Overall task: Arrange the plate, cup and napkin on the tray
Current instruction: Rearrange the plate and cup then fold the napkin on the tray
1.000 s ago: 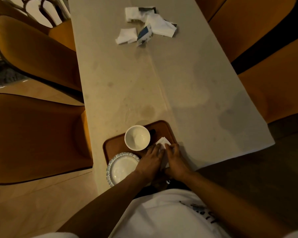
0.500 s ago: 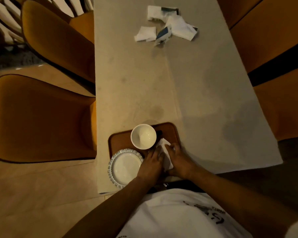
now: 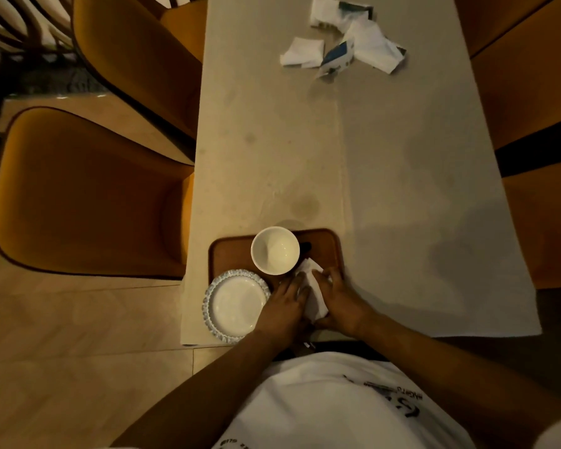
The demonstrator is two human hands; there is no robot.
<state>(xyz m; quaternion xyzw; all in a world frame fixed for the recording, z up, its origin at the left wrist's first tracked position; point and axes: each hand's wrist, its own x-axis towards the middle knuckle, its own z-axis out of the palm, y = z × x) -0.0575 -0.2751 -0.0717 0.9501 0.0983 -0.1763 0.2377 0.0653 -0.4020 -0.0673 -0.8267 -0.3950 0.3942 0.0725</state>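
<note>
Napkin [image 3: 314,294] half-hidden btwn 2 hands, tray [image 3: 230,254] partly covered

Single head view, wide-angle, looks steeply down from above the table [image 3: 386,176]; near edge and tray [image 3: 230,254] sit lower centre, close; far end at top.

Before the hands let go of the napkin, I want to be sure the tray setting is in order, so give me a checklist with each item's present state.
1. Napkin lies on the brown tray: ok at its far end; the near end is hidden by the hands.
2. Left hand and right hand both press the napkin: ok.
3. White cup upright on the tray: ok.
4. Ruffled plate fully on the tray: not ok, it overhangs the tray's near left corner.
5. Napkin clear of the cup: cannot tell, its tip lies right at the rim.
6. Napkin folded neatly: cannot tell, mostly covered.
</note>
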